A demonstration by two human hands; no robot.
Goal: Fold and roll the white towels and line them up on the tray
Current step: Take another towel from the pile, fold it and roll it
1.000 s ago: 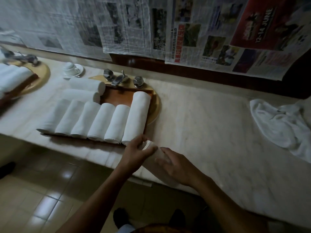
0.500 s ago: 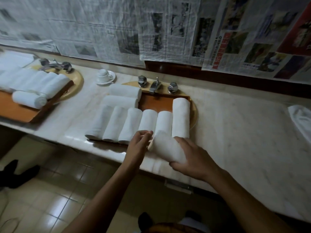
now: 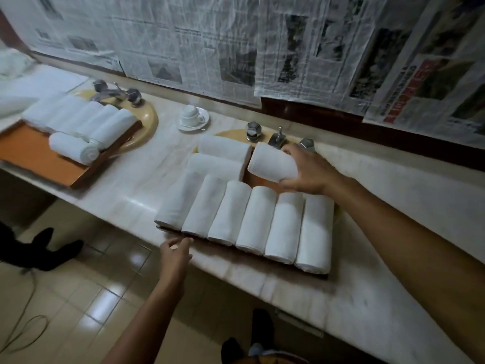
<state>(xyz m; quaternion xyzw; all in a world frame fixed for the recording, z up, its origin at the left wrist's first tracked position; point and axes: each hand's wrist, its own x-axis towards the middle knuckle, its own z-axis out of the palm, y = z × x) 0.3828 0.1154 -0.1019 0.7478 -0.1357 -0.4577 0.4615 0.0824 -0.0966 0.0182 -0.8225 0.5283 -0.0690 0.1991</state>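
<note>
Marble counter (image 3: 393, 206) is getting tight: right hand (image 3: 309, 172) is gripping rolled towel (image 3: 273, 164) above tray (image 3: 248, 181), left hand (image 3: 175, 249) is hanging loosely curled, empty. Sloppy release risks unrolling it or nudging front row (image 3: 257, 219).

Right hand (image 3: 308, 170) gripping, left hand (image 3: 174, 254) loosely curled
</note>
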